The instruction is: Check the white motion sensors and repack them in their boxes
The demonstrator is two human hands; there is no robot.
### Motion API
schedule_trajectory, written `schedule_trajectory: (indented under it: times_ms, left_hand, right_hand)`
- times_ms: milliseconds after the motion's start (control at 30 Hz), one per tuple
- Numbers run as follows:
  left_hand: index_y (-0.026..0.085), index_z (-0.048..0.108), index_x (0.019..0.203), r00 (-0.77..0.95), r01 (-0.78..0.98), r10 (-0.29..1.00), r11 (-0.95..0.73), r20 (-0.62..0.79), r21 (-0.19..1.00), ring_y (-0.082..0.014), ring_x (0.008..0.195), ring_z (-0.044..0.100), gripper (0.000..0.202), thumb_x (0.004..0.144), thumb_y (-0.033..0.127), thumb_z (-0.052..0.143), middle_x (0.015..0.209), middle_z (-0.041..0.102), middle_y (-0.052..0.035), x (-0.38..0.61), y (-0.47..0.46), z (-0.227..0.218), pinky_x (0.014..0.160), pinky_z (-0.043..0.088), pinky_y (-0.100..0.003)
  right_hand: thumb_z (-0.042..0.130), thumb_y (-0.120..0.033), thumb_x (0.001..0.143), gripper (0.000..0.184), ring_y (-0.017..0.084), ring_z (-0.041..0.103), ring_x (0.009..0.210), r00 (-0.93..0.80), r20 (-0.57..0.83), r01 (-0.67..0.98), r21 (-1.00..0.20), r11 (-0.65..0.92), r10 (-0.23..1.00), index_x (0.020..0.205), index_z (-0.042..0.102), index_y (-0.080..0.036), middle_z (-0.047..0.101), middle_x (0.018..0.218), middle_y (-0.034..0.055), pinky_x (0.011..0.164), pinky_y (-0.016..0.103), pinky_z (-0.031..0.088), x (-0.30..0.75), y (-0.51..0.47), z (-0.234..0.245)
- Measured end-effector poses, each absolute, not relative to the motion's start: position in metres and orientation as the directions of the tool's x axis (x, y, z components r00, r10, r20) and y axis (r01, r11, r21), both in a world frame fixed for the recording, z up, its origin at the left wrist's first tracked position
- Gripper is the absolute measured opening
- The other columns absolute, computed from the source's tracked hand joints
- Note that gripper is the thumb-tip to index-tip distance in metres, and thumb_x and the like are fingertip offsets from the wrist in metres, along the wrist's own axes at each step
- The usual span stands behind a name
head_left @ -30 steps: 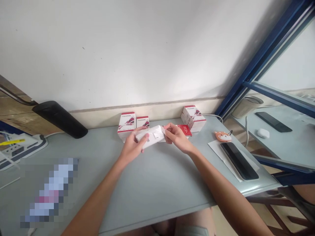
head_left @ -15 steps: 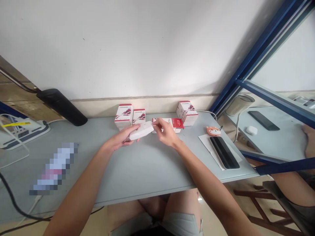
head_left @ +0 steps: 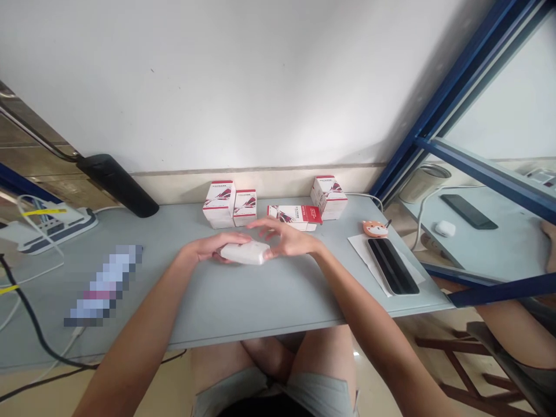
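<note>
A small white oblong pack (head_left: 244, 253) lies low over the grey table (head_left: 269, 295), held between both my hands. My left hand (head_left: 211, 245) grips its left end with curled fingers. My right hand (head_left: 284, 239) touches its right end, the fingers partly spread above it. Behind them a red-and-white box (head_left: 295, 217) lies flat on its side.
Two red-and-white boxes (head_left: 229, 204) stand near the wall, a third (head_left: 329, 197) to the right. A black phone (head_left: 392, 266) on white paper and an orange fox-shaped item (head_left: 375, 228) sit at the right. A black lamp base (head_left: 117, 185) and power strip (head_left: 54, 229) are left.
Both hands have lowered the white pack from chest height down toward the table and nearer to me. My right hand's fingers have spread out at the pack's right end.
</note>
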State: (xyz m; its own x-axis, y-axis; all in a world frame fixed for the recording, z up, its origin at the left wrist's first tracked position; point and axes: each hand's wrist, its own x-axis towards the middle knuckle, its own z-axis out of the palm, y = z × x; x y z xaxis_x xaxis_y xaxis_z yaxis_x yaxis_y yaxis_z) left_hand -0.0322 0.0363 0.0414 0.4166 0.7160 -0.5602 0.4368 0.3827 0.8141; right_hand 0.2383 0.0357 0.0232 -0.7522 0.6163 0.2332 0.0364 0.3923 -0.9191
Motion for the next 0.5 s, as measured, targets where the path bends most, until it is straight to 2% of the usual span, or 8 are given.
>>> schedule_trajectory:
  times_ms: [100, 167, 233, 300, 367, 433, 500]
  left_hand:
    - [0.023, 0.073, 0.117, 0.399, 0.551, 0.661, 0.38, -0.635, 0.743, -0.0191, 0.063, 0.063, 0.055, 0.075, 0.058, 0.085, 0.077, 0.068, -0.003, -0.03, 0.03, 0.047, 0.044, 0.04, -0.024]
    - [0.024, 0.072, 0.119, 0.434, 0.544, 0.674, 0.333, -0.598, 0.77, -0.0186, 0.061, 0.06, 0.056, 0.076, 0.059, 0.084, 0.074, 0.066, -0.0013, -0.029, 0.027, 0.051, 0.043, 0.039, -0.024]
    - [0.022, 0.074, 0.115, 0.465, 0.495, 0.702, 0.299, -0.54, 0.816, -0.0181, 0.058, 0.057, 0.054, 0.082, 0.065, 0.077, 0.071, 0.065, -0.0015, -0.029, 0.026, 0.056, 0.042, 0.039, -0.025]
    - [0.021, 0.075, 0.109, 0.441, 0.436, 0.751, 0.301, -0.492, 0.848, -0.0179, 0.055, 0.056, 0.057, 0.089, 0.073, 0.065, 0.07, 0.066, -0.003, -0.029, 0.025, 0.062, 0.042, 0.039, -0.026]
    - [0.019, 0.076, 0.105, 0.406, 0.351, 0.798, 0.314, -0.446, 0.882, -0.0181, 0.055, 0.056, 0.064, 0.092, 0.078, 0.053, 0.071, 0.068, -0.0054, -0.028, 0.027, 0.069, 0.044, 0.041, -0.027]
    - [0.018, 0.076, 0.101, 0.398, 0.223, 0.845, 0.289, -0.358, 0.931, -0.02, 0.057, 0.06, 0.071, 0.093, 0.081, 0.046, 0.076, 0.071, -0.0089, -0.023, 0.029, 0.075, 0.046, 0.046, -0.029]
    - [0.016, 0.074, 0.1, 0.377, 0.138, 0.906, 0.153, -0.194, 0.979, -0.0225, 0.06, 0.063, 0.072, 0.095, 0.08, 0.039, 0.079, 0.072, -0.0116, -0.011, 0.032, 0.076, 0.049, 0.05, -0.033]
  right_hand:
    - [0.095, -0.025, 0.069, 0.111, 0.031, 0.06, 0.131, -0.826, 0.135, 0.074, -0.936, 0.343, 0.548, 0.163, 0.038, -0.041, 0.041, 0.156, 0.0109, 0.111, 0.056, 0.054, 0.23, 0.03, 0.019]
    - [0.096, -0.023, 0.065, 0.128, 0.032, 0.06, 0.133, -0.829, 0.111, 0.083, -0.945, 0.317, 0.548, 0.168, 0.023, -0.043, 0.032, 0.165, 0.0134, 0.108, 0.056, 0.056, 0.223, 0.025, 0.019]
    - [0.095, -0.02, 0.064, 0.137, 0.032, 0.061, 0.131, -0.82, 0.133, 0.054, -0.95, 0.307, 0.556, 0.171, 0.013, -0.043, 0.021, 0.173, 0.0154, 0.102, 0.052, 0.061, 0.218, 0.021, 0.02]
    - [0.092, -0.017, 0.065, 0.14, 0.03, 0.065, 0.123, -0.807, 0.153, 0.031, -0.953, 0.3, 0.57, 0.171, 0.006, -0.043, 0.017, 0.176, 0.0171, 0.093, 0.048, 0.065, 0.216, 0.018, 0.024]
    - [0.089, -0.016, 0.066, 0.138, 0.029, 0.068, 0.116, -0.792, 0.171, 0.016, -0.954, 0.299, 0.586, 0.172, 0.003, -0.042, 0.023, 0.175, 0.0173, 0.087, 0.046, 0.066, 0.218, 0.017, 0.029]
    - [0.086, -0.015, 0.068, 0.132, 0.029, 0.066, 0.12, -0.754, 0.221, -0.015, -0.948, 0.319, 0.619, 0.172, 0.008, -0.04, 0.032, 0.171, 0.0145, 0.092, 0.047, 0.065, 0.222, 0.017, 0.037]
    - [0.087, -0.017, 0.069, 0.126, 0.031, 0.062, 0.127, -0.678, 0.293, -0.057, -0.935, 0.349, 0.675, 0.171, 0.017, -0.039, 0.041, 0.167, 0.0109, 0.1, 0.048, 0.062, 0.226, 0.017, 0.045]
